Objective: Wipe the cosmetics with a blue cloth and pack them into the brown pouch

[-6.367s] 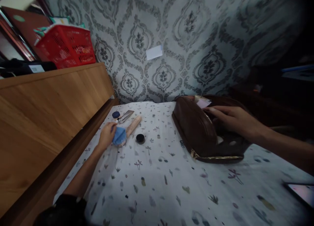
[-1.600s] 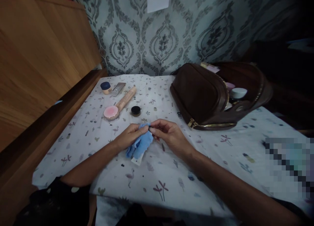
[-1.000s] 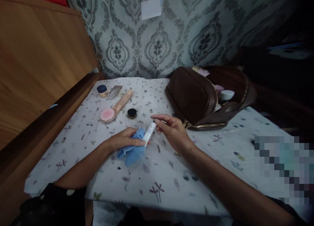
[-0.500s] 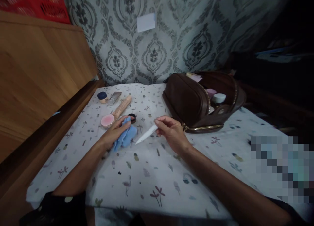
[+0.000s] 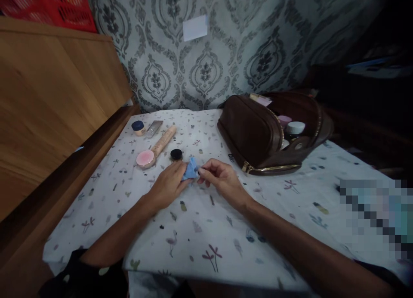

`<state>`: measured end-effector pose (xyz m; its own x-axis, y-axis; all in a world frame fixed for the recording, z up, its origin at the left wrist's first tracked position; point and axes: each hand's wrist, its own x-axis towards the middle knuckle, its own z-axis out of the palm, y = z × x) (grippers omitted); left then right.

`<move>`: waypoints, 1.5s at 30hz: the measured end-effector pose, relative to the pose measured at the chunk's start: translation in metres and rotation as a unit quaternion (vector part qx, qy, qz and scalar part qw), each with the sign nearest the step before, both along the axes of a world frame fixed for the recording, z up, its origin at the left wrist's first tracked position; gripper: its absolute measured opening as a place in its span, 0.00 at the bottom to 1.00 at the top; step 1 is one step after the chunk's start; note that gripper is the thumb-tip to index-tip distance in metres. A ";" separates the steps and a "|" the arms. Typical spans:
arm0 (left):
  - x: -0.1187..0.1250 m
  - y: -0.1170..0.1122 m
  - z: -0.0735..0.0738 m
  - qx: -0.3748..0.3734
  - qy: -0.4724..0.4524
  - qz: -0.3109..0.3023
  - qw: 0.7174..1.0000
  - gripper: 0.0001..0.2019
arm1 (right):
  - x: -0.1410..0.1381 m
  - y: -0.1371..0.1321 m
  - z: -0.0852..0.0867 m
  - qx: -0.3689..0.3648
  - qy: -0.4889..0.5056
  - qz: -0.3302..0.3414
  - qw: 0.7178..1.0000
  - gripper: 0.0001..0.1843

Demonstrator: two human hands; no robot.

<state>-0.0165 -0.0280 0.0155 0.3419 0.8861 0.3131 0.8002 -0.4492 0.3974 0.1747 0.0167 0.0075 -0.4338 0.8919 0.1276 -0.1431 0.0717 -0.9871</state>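
A crumpled blue cloth [image 5: 191,169] is in my left hand [image 5: 167,181], whose fingers are closed around it. My right hand [image 5: 224,179] pinches at the cloth's right edge, on the end of a slim white tapered tube; cloth and fingers hide nearly all of the tube now. Just beyond my left fingers sits a small jar with a black lid [image 5: 176,154]. Further left lie a round pink-topped container [image 5: 145,159] and a long peach-coloured tube [image 5: 164,142]. Behind these are a silver tube [image 5: 155,128] and a navy-lidded jar [image 5: 138,128].
An unzipped brown toiletry bag [image 5: 248,128] with several containers inside stands at the table's back right. The table has a white patterned cloth [image 5: 193,246]. A wooden cabinet [image 5: 61,69] borders the left side, and a patterned wall rises behind. A pixelated patch covers the right edge.
My left hand has brought the blue cloth right and up to my right hand. The cloth now wraps the white tapered tube, which was bare before. The view has shifted slightly.
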 end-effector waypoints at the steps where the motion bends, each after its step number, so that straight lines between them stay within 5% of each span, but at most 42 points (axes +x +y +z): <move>1: -0.004 0.002 -0.002 -0.012 0.009 0.002 1.000 0.10 | 0.000 0.001 -0.001 -0.007 0.002 -0.014 1.000 0.24; 7: -0.016 0.007 0.003 -0.123 -0.105 0.005 0.987 0.12 | 0.003 0.008 0.001 -0.114 0.076 -0.040 0.990 0.26; 14: -0.002 0.001 0.003 -0.263 -0.393 -0.017 0.881 0.22 | -0.002 0.003 -0.001 -0.115 0.077 0.060 0.989 0.22; 22: 0.003 0.000 0.001 -0.132 -0.370 0.070 0.917 0.16 | -0.002 -0.004 0.000 -0.059 0.000 0.062 0.996 0.21; 29: 0.017 -0.009 0.003 -0.140 -0.404 0.037 0.903 0.16 | -0.009 -0.018 -0.004 0.013 -0.045 0.089 0.995 0.19; 33: 0.019 -0.007 0.002 -0.211 -0.493 0.048 0.843 0.21 | -0.010 -0.020 -0.004 0.061 -0.078 0.066 0.993 0.13; 38: 0.018 -0.004 0.006 -0.285 -0.591 0.062 0.752 0.25 | -0.008 -0.020 0.000 -0.017 -0.024 0.168 0.985 0.14; 45: 0.015 -0.007 0.009 -0.348 -0.601 0.023 0.719 0.25 | -0.002 -0.021 0.007 -0.102 0.016 0.301 0.948 0.22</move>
